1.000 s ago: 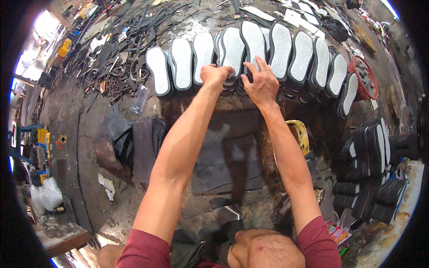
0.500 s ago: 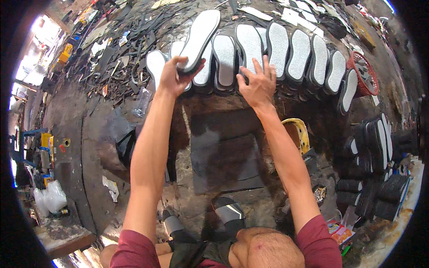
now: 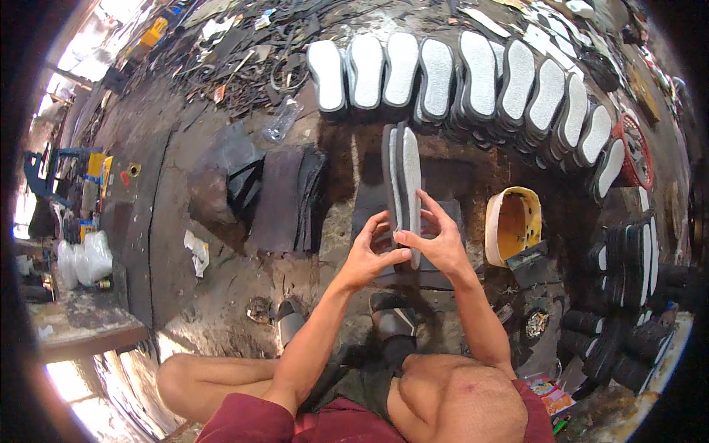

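Note:
Both of my hands hold a pair of shoe soles (image 3: 402, 177) upright and pressed together, their grey faces and black edges turned toward me. My left hand (image 3: 369, 251) grips them from the left near the bottom end. My right hand (image 3: 436, 240) grips them from the right, fingers spread along the edge. Beyond them, a curved row of several more grey-faced soles (image 3: 480, 77) lies on the dark ground.
A yellow container (image 3: 513, 221) stands just right of my hands. Stacks of black soles (image 3: 628, 295) sit at the far right. Dark rubber sheets (image 3: 277, 196) lie to the left. Scrap strips and debris (image 3: 236, 59) cover the far left ground. My bent knees (image 3: 450, 391) are below.
My hands left the far row of soles and came back toward me. The left hand lifted a sole from the row, and both hands now hold a pair together.

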Available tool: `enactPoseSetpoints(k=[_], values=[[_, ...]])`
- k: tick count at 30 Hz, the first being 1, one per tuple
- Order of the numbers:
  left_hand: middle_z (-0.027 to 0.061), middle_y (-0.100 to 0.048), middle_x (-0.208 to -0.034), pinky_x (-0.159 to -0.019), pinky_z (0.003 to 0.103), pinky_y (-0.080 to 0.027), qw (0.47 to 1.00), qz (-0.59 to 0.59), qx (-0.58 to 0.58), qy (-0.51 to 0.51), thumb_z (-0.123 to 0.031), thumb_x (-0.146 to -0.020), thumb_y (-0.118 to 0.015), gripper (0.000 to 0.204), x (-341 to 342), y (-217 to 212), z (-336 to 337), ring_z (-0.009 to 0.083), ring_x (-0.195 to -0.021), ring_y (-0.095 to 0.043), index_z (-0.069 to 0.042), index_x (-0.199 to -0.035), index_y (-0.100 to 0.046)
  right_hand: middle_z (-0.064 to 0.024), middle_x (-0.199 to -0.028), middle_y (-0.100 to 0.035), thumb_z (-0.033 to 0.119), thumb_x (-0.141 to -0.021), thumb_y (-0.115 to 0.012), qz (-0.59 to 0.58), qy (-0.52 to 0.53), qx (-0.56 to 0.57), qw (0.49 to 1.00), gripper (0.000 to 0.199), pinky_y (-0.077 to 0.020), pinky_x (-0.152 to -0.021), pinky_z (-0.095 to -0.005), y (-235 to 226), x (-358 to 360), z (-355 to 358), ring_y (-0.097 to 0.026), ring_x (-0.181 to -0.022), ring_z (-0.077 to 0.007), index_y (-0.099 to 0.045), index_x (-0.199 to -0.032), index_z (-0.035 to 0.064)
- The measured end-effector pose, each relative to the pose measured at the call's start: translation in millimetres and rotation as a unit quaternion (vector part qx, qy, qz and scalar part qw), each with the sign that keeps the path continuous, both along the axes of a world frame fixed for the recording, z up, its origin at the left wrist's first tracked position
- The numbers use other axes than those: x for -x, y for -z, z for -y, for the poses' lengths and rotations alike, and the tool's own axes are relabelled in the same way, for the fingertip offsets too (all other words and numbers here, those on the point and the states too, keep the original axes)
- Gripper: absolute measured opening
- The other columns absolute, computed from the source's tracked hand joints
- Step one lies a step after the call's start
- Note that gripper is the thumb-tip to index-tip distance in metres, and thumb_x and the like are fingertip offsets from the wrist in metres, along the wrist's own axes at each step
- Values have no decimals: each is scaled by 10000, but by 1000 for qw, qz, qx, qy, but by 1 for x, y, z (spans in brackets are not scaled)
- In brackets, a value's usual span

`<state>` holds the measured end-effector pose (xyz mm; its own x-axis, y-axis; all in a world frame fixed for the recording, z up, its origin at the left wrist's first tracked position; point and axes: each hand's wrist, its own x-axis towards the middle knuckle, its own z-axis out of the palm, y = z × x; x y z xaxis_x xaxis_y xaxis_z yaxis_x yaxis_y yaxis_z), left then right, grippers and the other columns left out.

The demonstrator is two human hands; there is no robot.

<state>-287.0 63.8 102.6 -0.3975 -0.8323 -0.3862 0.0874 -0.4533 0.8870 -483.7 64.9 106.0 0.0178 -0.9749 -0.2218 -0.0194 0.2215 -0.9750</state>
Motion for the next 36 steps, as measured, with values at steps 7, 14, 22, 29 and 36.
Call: enactPoseSetpoints(k=[7, 14, 22, 29, 36], values=[[241, -697, -1172, -914, 445, -602, 973, -154, -77, -152, -24, -764, -453, 639, -84, 27, 2, 362, -1035, -731, 104, -1390, -481, -148, -1321, -661, 244, -847, -731, 91, -19, -98, 991, 866, -559, -729, -329, -37, 0, -6, -695, -974, -193, -342, -1605, 90], [175, -676, -1115, -842, 393, -589, 935, 151, -7, -320, -60, -808, -556, 562, -202, 72, 33, 318, -880, -718, 52, -1356, -515, -211, -1308, -653, 155, -812, -649, 122, 84, 80, 986, 837, -567, -898, -392, -32, 33, -14, -675, -1043, -270, -306, -1565, 25], [133, -616, -1386, -1057, 425, -486, 746, 482, 429, -164, -70, -821, -787, 446, -115, 43, -5, 337, -1255, -576, -95, -1260, -716, -107, -1146, -679, -8, -756, -817, 132, 233, -11, 963, 597, -532, -955, -401, 20, 5, -40, -658, -1061, -258, -570, -1299, -11], [78, -652, -1345, -1036, 337, -518, 994, -99, 17, -38, -148, -915, -818, 565, 15, 58, -28, 142, -1190, -614, -65, -1429, -599, -121, -1298, -616, 3, -834, -822, 6, 302, 70, 951, 634, -490, -1037, -378, 7, 19, -21, -598, -1180, -229, -515, -1388, -14], [165, -668, -1301, -953, 433, -552, 749, 398, 474, 237, -255, -793, -858, 636, 1, 105, -9, 366, -1029, -696, -96, -1367, -637, -147, -1567, -432, 50, -940, -723, -243, 444, 274, 818, 632, -329, -1191, -425, -54, 125, -36, -428, -1419, -284, -470, -1519, 55]])
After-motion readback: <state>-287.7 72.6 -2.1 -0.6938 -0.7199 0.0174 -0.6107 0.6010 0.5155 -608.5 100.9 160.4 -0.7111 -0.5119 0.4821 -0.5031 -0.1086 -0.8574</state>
